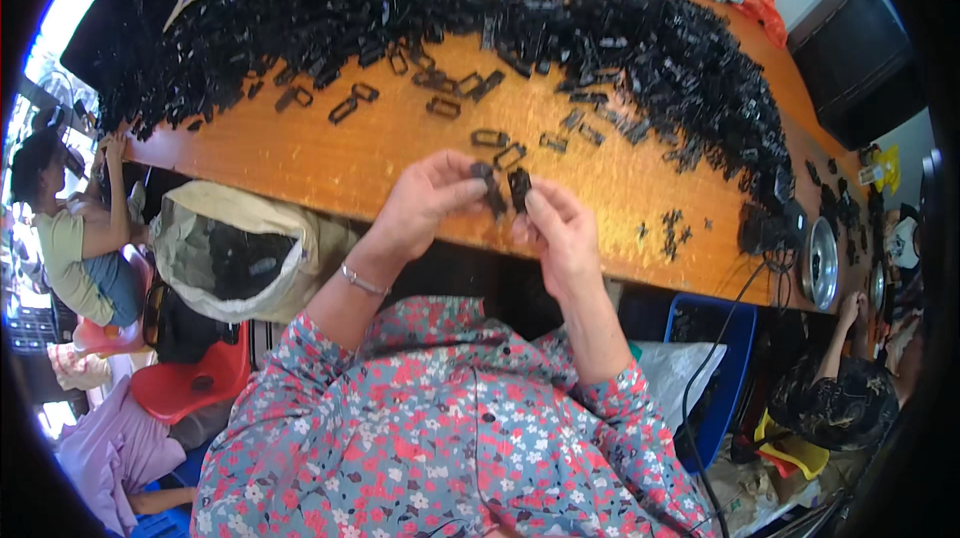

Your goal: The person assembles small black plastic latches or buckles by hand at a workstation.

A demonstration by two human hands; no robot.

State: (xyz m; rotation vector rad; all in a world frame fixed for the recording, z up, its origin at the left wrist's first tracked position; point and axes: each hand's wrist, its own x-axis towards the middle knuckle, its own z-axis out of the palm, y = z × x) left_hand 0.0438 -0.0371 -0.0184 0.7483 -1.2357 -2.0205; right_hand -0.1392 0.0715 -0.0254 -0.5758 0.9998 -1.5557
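Note:
Both of my hands are raised over the near edge of the wooden table (420, 178). Between the thumb and fingers of my left hand (432, 200) is a small black plastic part (489, 188), tilted. A second black plastic part (519, 188) is pinched in my right hand (562, 228). The two parts are close together; whether they touch I cannot tell. Just beyond my fingers lie several loose black rectangular frames (489, 138). Small black cross-shaped pieces (672, 233) lie to the right of my right hand.
A long heap of black parts (640, 48) curves across the table's far side. An open cloth sack (300, 268) stands at left, a blue bin (755, 323) at right. A black device with a cable (768, 228) sits near a metal bowl (820, 263). People (85, 238) sit on both sides.

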